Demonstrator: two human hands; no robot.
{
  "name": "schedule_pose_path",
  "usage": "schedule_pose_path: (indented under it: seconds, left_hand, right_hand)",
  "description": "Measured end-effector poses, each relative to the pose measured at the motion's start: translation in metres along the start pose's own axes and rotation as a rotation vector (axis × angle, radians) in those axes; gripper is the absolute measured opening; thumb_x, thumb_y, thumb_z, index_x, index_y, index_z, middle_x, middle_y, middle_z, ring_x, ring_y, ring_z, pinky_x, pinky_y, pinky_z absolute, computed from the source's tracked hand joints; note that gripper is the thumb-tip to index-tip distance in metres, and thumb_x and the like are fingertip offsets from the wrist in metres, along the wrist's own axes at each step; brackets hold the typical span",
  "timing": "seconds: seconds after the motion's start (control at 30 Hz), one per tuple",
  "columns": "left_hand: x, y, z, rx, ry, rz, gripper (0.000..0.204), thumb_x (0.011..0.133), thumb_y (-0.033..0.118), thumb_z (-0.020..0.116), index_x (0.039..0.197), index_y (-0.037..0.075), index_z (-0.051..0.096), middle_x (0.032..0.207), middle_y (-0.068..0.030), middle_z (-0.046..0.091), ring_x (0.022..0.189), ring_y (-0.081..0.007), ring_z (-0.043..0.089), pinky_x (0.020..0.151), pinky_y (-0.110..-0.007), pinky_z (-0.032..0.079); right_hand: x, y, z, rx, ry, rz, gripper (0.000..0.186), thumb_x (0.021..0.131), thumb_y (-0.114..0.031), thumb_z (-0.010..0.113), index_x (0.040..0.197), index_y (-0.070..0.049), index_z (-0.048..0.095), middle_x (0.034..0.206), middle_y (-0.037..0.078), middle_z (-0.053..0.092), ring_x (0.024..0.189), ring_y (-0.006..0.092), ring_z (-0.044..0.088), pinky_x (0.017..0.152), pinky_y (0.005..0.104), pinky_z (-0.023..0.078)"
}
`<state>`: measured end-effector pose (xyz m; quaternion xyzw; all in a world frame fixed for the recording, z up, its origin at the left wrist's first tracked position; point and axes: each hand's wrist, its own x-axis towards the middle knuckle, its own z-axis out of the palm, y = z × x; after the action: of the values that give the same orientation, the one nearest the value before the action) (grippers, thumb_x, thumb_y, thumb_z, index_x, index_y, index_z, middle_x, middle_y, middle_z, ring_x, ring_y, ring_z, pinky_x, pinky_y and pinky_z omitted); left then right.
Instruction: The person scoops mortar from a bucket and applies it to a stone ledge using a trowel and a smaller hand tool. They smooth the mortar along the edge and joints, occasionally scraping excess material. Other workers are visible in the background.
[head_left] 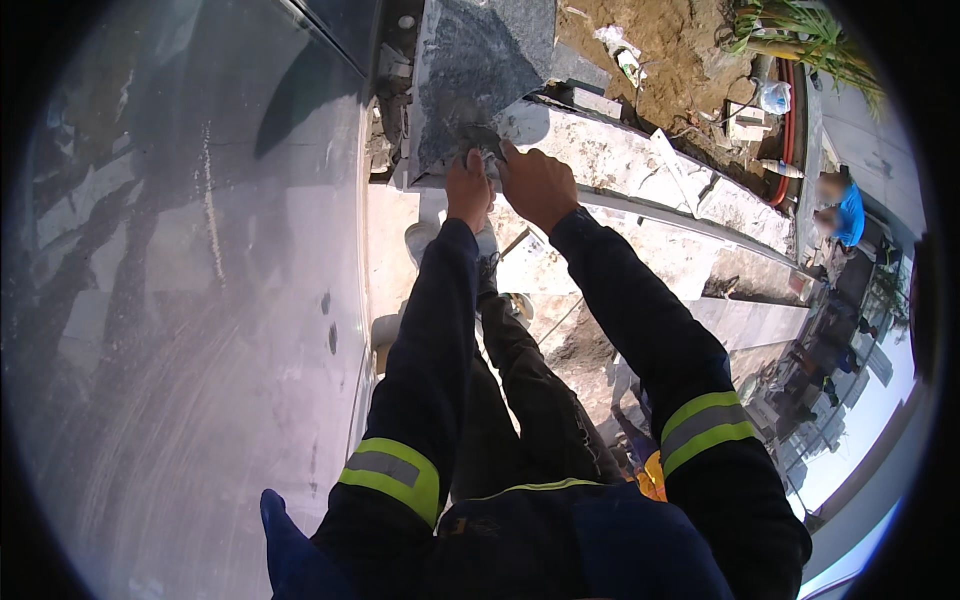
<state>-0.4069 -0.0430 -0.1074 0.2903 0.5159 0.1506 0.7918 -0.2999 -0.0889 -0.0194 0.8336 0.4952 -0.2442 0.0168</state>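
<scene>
Both hands meet at the near end of the grey slab

The dark grey, flat stone-like slab (pixel 485 60) lies straight ahead of the person, its long axis running away from the body and out past the top of the view. The left hand (pixel 468 192) is curled at the slab's near end, thumb pointing forward over its surface; the right hand (pixel 540 188) is bent in from the right, its fingertips near the slab's right side. The left hand looks the nearer of the two to the slab's middle line. The hands are almost together, and whether either one grasps something small between them or only presses on the slab cannot be told.

To the slab's right, a rough, pale concrete ledge (pixel 630 160) slants away from the right hand, with brown loose soil (pixel 665 85) beyond it. A large, smudged, reflective grey panel (pixel 200 330) fills the left side. Farther right are a red pipe (pixel 787 150), green palm fronds (pixel 790 30) and a person in a blue top (pixel 850 218).
</scene>
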Motion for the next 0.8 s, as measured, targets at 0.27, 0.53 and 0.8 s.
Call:
schedule_pose_path:
  seconds: [0.27, 0.53, 0.8]
  left_hand:
    - [-0.022, -0.008, -0.038, 0.595, 0.383, 0.429, 0.036, 0.106, 0.037, 0.047, 0.102, 0.003, 0.056, 0.073, -0.0208, 0.063, 0.062, -0.0415, 0.063, 0.057, -0.05, 0.047]
    - [-0.047, 0.03, -0.007, 0.355, 0.204, 0.206, 0.036, 0.101, 0.029, 0.061, 0.109, -0.004, 0.052, 0.091, -0.0135, 0.067, 0.066, -0.0245, 0.07, 0.058, -0.04, 0.054]
    - [-0.034, 0.03, -0.02, -0.682, -0.321, -0.132, 0.033, 0.106, 0.047, 0.051, 0.102, 0.014, 0.055, 0.074, -0.0015, 0.054, 0.053, -0.0129, 0.046, 0.048, -0.029, 0.036]
  right_hand:
    - [0.07, -0.002, -0.059, 0.33, 0.221, 0.05, 0.041, 0.1, -0.037, 0.053, 0.115, -0.002, 0.07, 0.104, 0.025, 0.072, 0.103, 0.0458, 0.067, 0.09, 0.0514, 0.052]
    - [-0.016, 0.017, -0.028, 0.438, 0.242, -0.014, 0.042, 0.102, -0.03, 0.053, 0.134, -0.003, 0.061, 0.106, 0.025, 0.072, 0.097, 0.0441, 0.069, 0.085, 0.048, 0.055]
    - [-0.026, 0.005, -0.049, 0.539, 0.271, -0.016, 0.039, 0.101, -0.024, 0.057, 0.132, 0.0, 0.061, 0.099, 0.027, 0.071, 0.092, 0.0438, 0.07, 0.079, 0.0479, 0.055]
